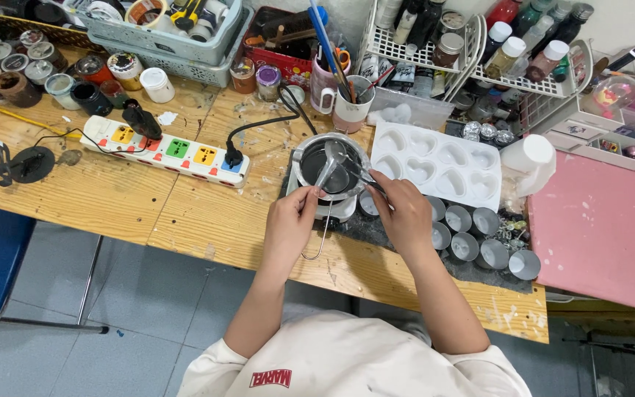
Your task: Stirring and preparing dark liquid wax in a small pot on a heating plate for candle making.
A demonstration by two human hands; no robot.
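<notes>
We see both forearms reaching forward from the bottom of the view over the wooden workbench (pixel 112 191), meeting at a small metal melting pot (pixel 330 173) that sits on a little white hot plate (pixel 341 209). The left hand (pixel 288 224) is curled narrow, thumb and fingers pinched on the handle of a metal ladle (pixel 328 165) whose bowl leans into the pot; a wire loop hangs below that hand past the bench edge. The right hand (pixel 404 213) is likewise closed, fingers gripping a thin dark tool (pixel 365 179) (we cannot tell exactly what kind) whose tip points into the pot from the right.

Just right of the pot lies a white heart-shaped mould tray (pixel 435 165), and touching the right wrist's side is a cluster of small round metal tins (pixel 472 235) lying on a dark mat. A white plastic bottle (pixel 529 160) stands beside the tray, at the edge of a pink table surface (pixel 604 228). To the left, a white power strip (pixel 167 151) with coloured sockets lies well apart from the hands, its black plug cable curving toward the pot. Behind the pot stand mugs of brushes and scissors (pixel 339 99), a white wire rack of bottles (pixel 479 51) and, far left, small jars (pixel 31 70).
</notes>
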